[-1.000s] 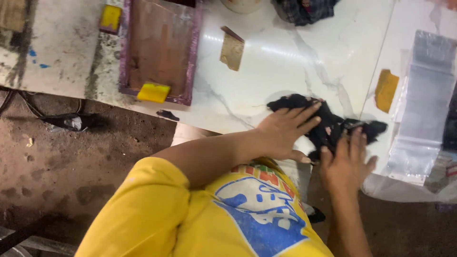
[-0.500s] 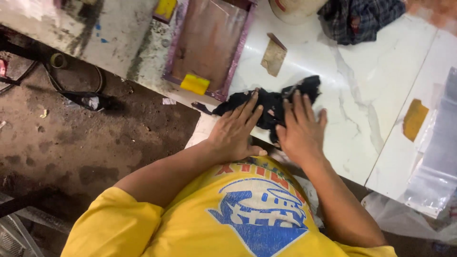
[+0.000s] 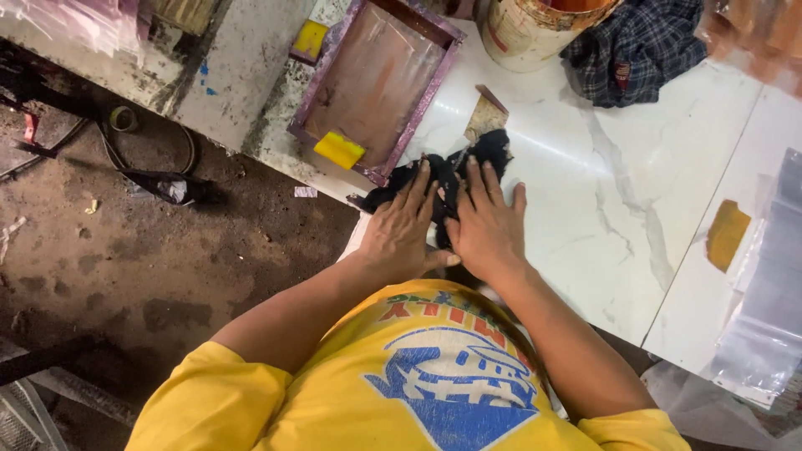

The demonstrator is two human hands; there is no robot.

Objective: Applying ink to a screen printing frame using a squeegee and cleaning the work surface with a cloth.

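Hands lie flat, side by side, on a black cloth at the near edge of the white marble table. Left hand covers the cloth's left portion, fingers extended and slightly apart, palm down. Right hand presses the right portion, fingers likewise spread, gripping nothing. Just beyond the cloth stands a purple-framed screen with a yellow block at its near end. A paint bucket and a plaid cloth sit farther back.

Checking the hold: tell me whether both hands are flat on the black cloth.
Yes, left hand and right hand lie flat on the black cloth.
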